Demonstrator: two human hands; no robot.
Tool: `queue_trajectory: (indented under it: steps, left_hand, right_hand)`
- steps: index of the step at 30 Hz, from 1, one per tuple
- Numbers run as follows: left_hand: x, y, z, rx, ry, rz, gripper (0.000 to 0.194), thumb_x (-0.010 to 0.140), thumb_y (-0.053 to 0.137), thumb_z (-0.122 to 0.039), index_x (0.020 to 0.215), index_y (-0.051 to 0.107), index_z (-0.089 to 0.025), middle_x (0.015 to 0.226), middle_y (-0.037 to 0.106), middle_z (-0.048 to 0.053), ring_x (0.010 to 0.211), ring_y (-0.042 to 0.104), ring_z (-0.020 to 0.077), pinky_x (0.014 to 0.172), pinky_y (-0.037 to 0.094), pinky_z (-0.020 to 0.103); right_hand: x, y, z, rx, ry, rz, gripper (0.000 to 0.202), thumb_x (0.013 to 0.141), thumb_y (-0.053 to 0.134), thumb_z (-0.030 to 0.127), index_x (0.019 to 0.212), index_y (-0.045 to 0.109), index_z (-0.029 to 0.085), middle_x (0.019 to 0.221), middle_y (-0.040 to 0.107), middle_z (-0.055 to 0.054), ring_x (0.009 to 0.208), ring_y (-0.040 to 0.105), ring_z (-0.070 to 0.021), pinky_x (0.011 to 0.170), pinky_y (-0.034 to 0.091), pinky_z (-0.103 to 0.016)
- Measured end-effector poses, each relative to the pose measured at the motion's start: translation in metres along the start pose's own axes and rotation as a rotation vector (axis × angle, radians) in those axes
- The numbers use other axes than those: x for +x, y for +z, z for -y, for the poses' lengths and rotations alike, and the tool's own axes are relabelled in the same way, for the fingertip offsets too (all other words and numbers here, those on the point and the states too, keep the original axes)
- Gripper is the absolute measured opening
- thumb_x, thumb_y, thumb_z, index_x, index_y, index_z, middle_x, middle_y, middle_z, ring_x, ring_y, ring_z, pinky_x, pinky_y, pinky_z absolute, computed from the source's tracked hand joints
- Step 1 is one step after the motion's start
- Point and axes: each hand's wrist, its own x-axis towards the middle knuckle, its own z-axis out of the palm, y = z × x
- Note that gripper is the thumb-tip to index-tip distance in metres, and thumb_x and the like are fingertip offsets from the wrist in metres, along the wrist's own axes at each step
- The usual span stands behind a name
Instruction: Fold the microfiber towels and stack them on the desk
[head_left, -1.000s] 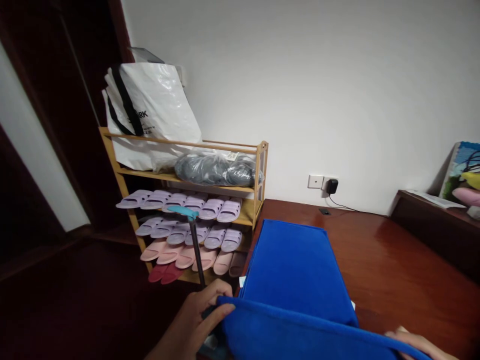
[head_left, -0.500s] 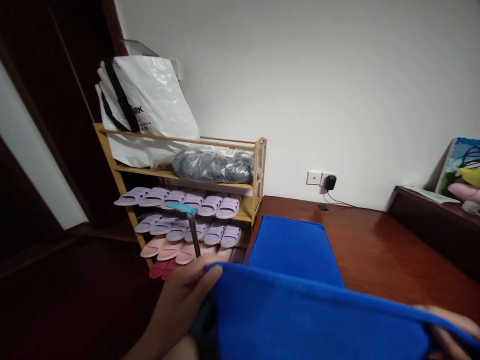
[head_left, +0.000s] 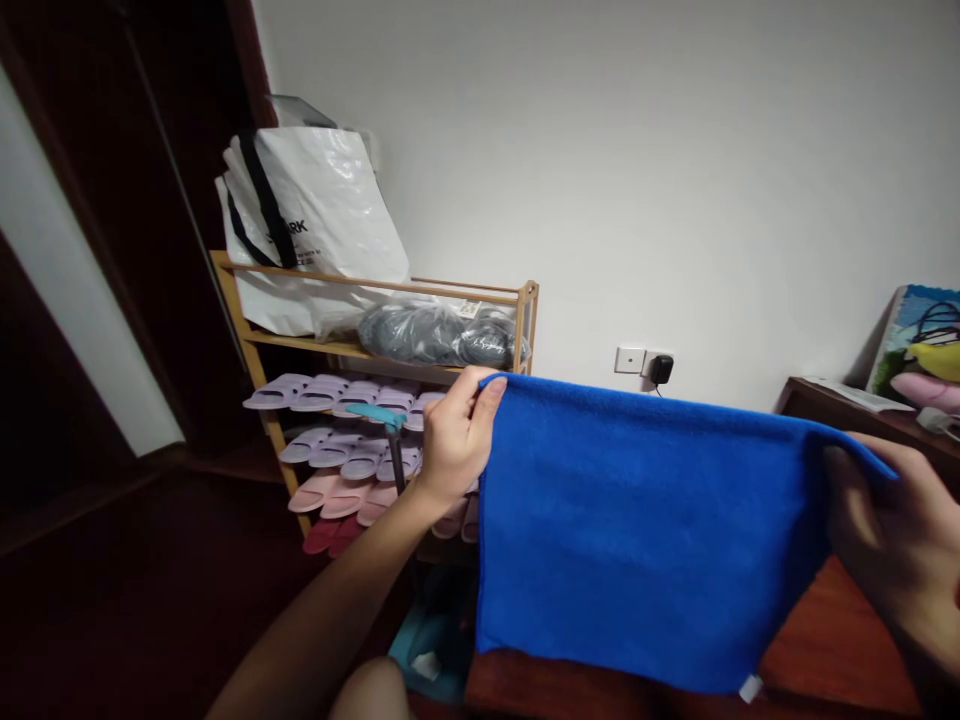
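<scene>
A blue cloth (head_left: 637,530) hangs stretched between my hands above the brown wooden table (head_left: 832,640). My left hand (head_left: 461,430) pinches its top left corner between thumb and fingers. At the top right, my right hand (head_left: 892,510) grips the other corner, with the thumb on the near side and a bit of edge sticking out past the fingers. A small white tag (head_left: 750,688) shows at the lower right corner. The cloth hides most of the tabletop behind it, including the spot where a second blue cloth lay.
A wooden shoe rack (head_left: 251,350) stands left with rows of slippers (head_left: 326,392), a white bag (head_left: 330,200) and grey bundles in plastic (head_left: 427,332). In front are a blue-topped handle (head_left: 394,440) and a teal dustpan (head_left: 431,640). A black plug (head_left: 661,369) sits in the wall socket.
Both hands have risen, lifting the blue cloth so its full front hangs in view. It now covers the second blue cloth on the table. The view has shifted slightly.
</scene>
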Motion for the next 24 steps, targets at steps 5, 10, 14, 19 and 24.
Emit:
queue_trajectory:
  steps: [5,10,14,19,24]
  left_hand:
    - [0.017,0.040,0.044,-0.002,-0.076,0.129,0.028,0.094,0.045,-0.040,0.082,0.056,-0.018,0.056,0.036,-0.007,0.050,0.038,0.0089,0.051,0.030,0.019]
    - [0.005,0.089,0.099,0.036,-0.197,0.271,0.027,0.094,0.045,-0.034,0.077,0.057,-0.017,0.058,0.045,-0.005,0.055,0.046,0.0107,0.054,0.034,0.019]
    - [-0.023,0.121,0.141,0.067,-0.317,0.346,0.025,0.095,0.049,-0.031,0.081,0.061,-0.014,0.069,0.057,-0.001,0.064,0.056,0.0129,0.062,0.044,0.024]
    - [-0.046,0.148,0.181,0.092,-0.471,0.416,0.028,0.093,0.057,-0.032,0.114,0.057,-0.014,0.110,0.060,0.007,0.090,0.062,0.0201,0.076,0.053,0.038]
    - [-0.053,0.165,0.205,0.141,-0.531,0.482,0.030,0.093,0.057,-0.032,0.117,0.056,-0.015,0.115,0.058,0.008,0.095,0.061,0.0216,0.080,0.052,0.040]
  right_hand:
    - [0.039,0.056,-0.009,0.114,0.083,0.088,0.042,0.084,0.045,0.058,0.092,0.061,0.020,0.067,0.060,-0.001,0.054,0.050,-0.0118,0.054,0.039,-0.024]
    - [0.036,0.125,-0.050,0.148,0.089,0.305,0.049,0.083,0.039,0.061,0.086,0.060,0.017,0.072,0.064,-0.005,0.063,0.057,-0.0159,0.060,0.042,-0.026]
    - [0.014,0.170,-0.072,0.147,0.114,0.425,0.050,0.083,0.036,0.063,0.084,0.059,0.018,0.071,0.064,-0.006,0.065,0.058,-0.0180,0.063,0.042,-0.028]
    - [-0.003,0.206,-0.094,0.124,0.170,0.506,0.049,0.088,0.031,0.059,0.092,0.057,0.018,0.081,0.065,-0.007,0.072,0.059,-0.0166,0.069,0.043,-0.029]
    - [-0.008,0.233,-0.113,0.092,0.197,0.581,0.047,0.091,0.032,0.057,0.094,0.057,0.016,0.085,0.063,-0.005,0.077,0.059,-0.0140,0.075,0.044,-0.030]
